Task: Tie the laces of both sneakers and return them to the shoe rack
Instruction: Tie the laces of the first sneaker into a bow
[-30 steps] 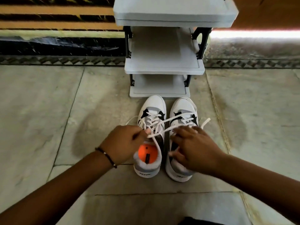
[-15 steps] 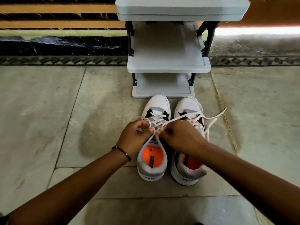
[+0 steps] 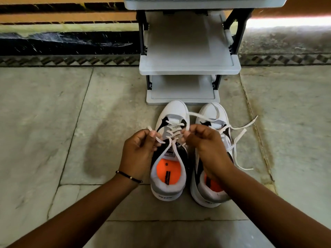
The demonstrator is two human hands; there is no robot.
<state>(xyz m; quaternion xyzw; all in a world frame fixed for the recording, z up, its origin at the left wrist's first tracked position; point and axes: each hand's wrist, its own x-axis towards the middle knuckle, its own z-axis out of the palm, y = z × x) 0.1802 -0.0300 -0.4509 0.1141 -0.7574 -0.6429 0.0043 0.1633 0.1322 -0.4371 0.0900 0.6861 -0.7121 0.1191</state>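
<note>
My left hand (image 3: 138, 152) and right hand (image 3: 208, 145) each pinch the white flat laces (image 3: 172, 130) of the left white leather sneaker (image 3: 171, 158); the heel lettering is unreadable, and the grey stone floor (image 3: 53, 122) lies open on both sides.

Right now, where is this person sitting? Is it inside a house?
Probably a home entryway or hallway. A grey tiered shoe rack stands against the wall, the floor is stone slabs, and a pair of sneakers sits before the rack.

Home entryway: shoe rack (image 3: 189, 68) on stone floor (image 3: 44, 122)
</note>
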